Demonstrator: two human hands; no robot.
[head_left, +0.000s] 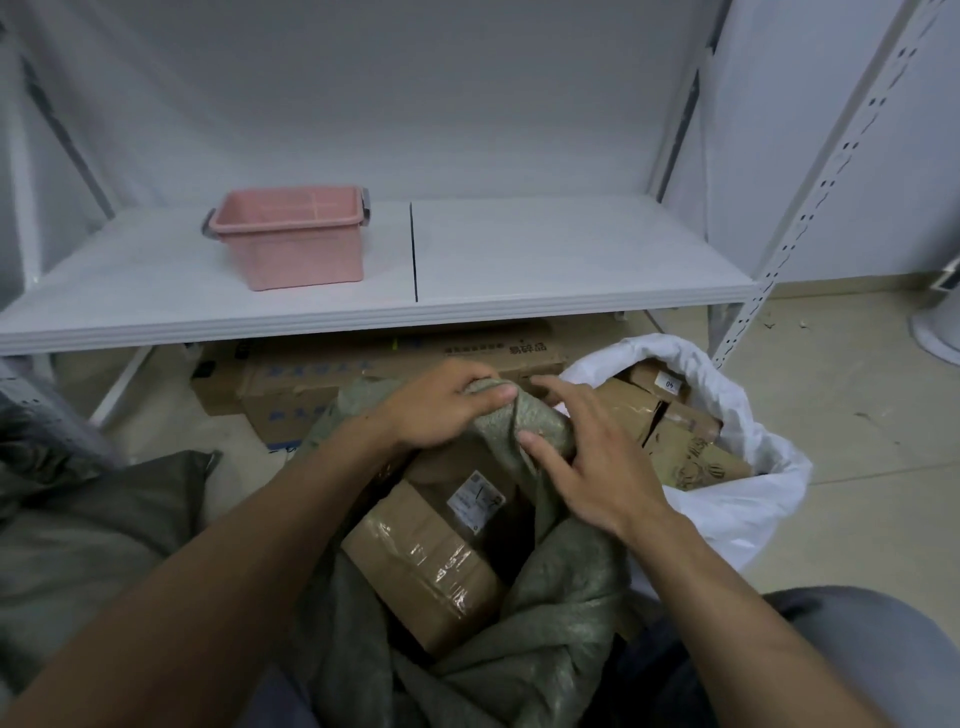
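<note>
A green woven sack (561, 587) stands open on the floor in front of me, with taped cardboard parcels (431, 556) inside; the top one bears a white label. My left hand (441, 410) grips the far rim of the sack, fingers curled over the bunched fabric. My right hand (587, 447) rests on the same rim just to the right, its thumb pressed against the fabric and its fingers spread and nearly straight.
A white sack (748, 499) with several cardboard boxes stands to the right. A white shelf (519, 249) carries a pink plastic bin (291, 236). Flat cartons (322, 379) lie under the shelf. A dark bag (78, 545) lies at left. A perforated shelf post (810, 197) rises at right.
</note>
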